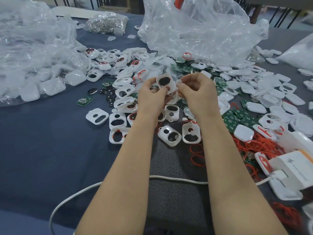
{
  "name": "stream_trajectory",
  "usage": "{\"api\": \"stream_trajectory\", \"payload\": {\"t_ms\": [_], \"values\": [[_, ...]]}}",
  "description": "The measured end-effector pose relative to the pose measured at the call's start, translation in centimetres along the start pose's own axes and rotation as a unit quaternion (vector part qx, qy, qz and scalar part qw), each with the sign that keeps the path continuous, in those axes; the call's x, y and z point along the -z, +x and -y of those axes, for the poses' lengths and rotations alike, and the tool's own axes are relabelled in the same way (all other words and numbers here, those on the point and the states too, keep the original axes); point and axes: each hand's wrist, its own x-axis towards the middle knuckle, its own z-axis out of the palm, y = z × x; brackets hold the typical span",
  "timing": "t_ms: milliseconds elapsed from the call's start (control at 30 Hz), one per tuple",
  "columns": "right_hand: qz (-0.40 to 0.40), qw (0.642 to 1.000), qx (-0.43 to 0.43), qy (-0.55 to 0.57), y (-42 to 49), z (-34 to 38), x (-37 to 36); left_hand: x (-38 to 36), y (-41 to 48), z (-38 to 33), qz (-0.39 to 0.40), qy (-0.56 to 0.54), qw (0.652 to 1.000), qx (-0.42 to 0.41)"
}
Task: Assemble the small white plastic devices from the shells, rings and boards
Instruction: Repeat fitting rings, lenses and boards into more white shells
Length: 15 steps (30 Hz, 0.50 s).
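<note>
- Keeping the spare shells that lie loose on the left of the counter out of this step costs nothing: they sit well apart from the work.
- The left grip is curled round one white shell, which is raised above the pile with its open face tilted toward the camera. A dark oval insert fills its large opening. The hold looks best kept to the shell's edges, with the thumb clear of the face, so that nothing blocks the seat.
- A small white piece sits just beside the shell's right edge, pinched between thumb and fingertip. It is too small to identify, though it looks like a button or cap meant for the shell.
- The right grip is closed on that piece in a fine pinch. The step probably calls for bringing the piece square to its opening and pressing evenly. A skewed entry could jam it or flick it into the heap below.
- Further right, green boards and red rings lie heaped on the counter, near to hand for whatever this shell may yet need.
</note>
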Motion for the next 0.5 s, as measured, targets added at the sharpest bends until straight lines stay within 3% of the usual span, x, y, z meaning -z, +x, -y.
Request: {"api": "stream_trajectory", "payload": {"t_ms": [300, 500], "values": [[0.002, 1.000, 0.011, -0.017, 0.0, 0.0, -0.1, 0.0, 0.0, 0.1, -0.005, 0.002, 1.000, -0.004], [-0.021, 0.988, 0.083, -0.126, -0.3, -0.1, -1.2, -0.2, -0.3, 0.1, 0.004, 0.033, 0.999, -0.018]]}}
